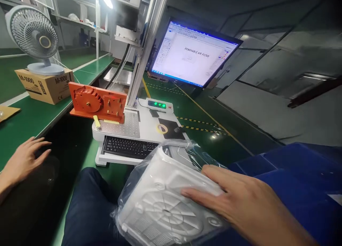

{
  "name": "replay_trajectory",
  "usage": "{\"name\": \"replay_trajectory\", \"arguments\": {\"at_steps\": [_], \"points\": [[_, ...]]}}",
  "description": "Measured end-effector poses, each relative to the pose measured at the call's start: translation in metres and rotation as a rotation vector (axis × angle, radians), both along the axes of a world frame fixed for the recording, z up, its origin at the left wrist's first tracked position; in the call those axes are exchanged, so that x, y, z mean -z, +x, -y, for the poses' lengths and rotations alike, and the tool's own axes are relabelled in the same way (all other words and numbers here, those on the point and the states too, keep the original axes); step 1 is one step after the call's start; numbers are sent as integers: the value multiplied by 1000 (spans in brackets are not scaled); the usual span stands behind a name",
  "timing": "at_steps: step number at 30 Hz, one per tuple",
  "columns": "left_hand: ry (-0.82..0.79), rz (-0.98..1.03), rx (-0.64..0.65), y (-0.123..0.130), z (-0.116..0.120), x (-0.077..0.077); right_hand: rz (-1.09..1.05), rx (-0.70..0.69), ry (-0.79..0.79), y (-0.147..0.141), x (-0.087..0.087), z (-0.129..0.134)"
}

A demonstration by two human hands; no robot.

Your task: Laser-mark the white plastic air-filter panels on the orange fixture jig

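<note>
My right hand (227, 192) grips the side of a white plastic cover (171, 196) in a clear plastic bag (128, 199), thumb on its face and the other fingers over its far edge. Round ribs form a fan-like grille on the cover. It is held above my lap at the front. My left hand (26, 160) is at the far left by the green bench edge, holding nothing, with its fingers apart. An orange fixture (97, 101) with a round recess stands upright on the perforated plate (130, 126) of a white machine base.
A monitor (195, 53) shows the text "REMOVABLE AIR FILTER". Below are a keyboard (128, 146), a roll of tape (161, 129) and a black mouse pad (171, 128). A fan (34, 36) stands on a cardboard box (45, 84) at left. Blue bins (299, 171) are at right.
</note>
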State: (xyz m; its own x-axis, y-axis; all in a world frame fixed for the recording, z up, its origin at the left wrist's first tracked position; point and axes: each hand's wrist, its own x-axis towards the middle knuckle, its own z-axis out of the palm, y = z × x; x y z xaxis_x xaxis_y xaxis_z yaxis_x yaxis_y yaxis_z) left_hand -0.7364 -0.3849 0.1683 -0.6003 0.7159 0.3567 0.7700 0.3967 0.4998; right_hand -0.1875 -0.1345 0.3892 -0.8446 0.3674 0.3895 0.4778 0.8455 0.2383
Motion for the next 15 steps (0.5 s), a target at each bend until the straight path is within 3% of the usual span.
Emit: {"name": "replay_trajectory", "arguments": {"at_steps": [3,5,8,11,13,15], "points": [[237,30,191,71,-43,-53,-58,-6,113,-20,9,1],[403,19,415,125,-75,-96,-71,-19,147,-30,15,0],[471,-50,790,191,-126,-160,-92,-51,143,-48,23,5],[250,-14,1122,231,-171,-204,-156,-89,119,-65,26,17],[28,40,1243,246,-191,-217,-231,-126,83,-67,26,24],[-144,76,1292,252,-198,-219,-307,-183,37,-59,30,28]]}}
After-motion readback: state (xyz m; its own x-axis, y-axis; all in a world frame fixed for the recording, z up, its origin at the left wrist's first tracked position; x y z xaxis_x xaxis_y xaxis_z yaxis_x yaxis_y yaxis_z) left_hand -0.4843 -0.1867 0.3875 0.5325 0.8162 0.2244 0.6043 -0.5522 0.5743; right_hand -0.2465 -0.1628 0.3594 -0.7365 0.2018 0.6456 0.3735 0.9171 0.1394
